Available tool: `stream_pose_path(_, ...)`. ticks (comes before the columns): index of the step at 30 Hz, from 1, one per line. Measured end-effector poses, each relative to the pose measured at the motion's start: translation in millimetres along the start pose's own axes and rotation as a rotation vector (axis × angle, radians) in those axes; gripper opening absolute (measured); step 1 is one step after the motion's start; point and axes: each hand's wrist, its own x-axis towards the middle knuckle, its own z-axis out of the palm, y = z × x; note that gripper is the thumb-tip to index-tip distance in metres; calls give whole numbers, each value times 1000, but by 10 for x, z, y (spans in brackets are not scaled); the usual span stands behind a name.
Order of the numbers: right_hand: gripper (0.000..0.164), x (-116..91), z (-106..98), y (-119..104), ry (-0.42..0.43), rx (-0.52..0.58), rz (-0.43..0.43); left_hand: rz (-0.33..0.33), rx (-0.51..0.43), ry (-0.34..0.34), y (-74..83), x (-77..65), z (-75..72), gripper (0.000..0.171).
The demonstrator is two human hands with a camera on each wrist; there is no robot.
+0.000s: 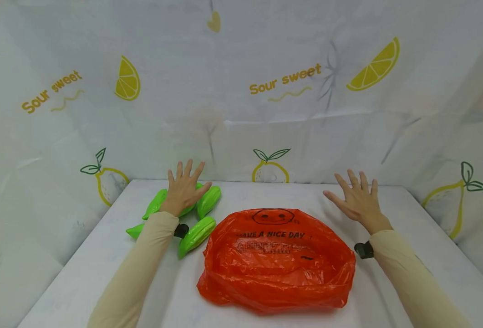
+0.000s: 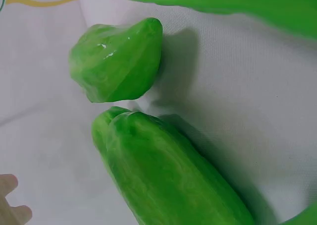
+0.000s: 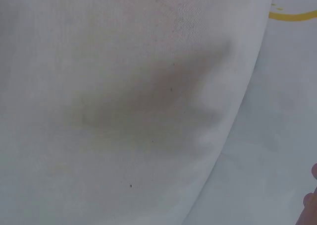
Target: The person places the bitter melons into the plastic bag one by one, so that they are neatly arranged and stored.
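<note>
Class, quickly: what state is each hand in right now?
Left hand: open and spread, holding nothing.
Right hand: open and spread, holding nothing.

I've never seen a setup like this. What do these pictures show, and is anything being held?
There's no machine: a person's bare left hand and right hand are spread out, holding nothing. The wide picture comes from a camera worn on the head. The two close-ups come from a small camera on each wrist: the left sees green pods, the right mostly white tabletop with a blurry shadow. On that tabletop, the glossy pods lie around the left hand, and a red plastic bag lies between the forearms.
</note>
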Motion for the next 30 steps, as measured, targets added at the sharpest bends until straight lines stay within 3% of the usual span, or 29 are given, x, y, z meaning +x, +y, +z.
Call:
stream_pose_path(19, 84, -211, -74, -54, 38, 56, -49, 19, -29, -83, 138, -211, -82, 74)
stream_pose_path(30, 80, -343, -150, -149, 77, 92, -93, 70, -48, -39, 289, -349, -89, 71)
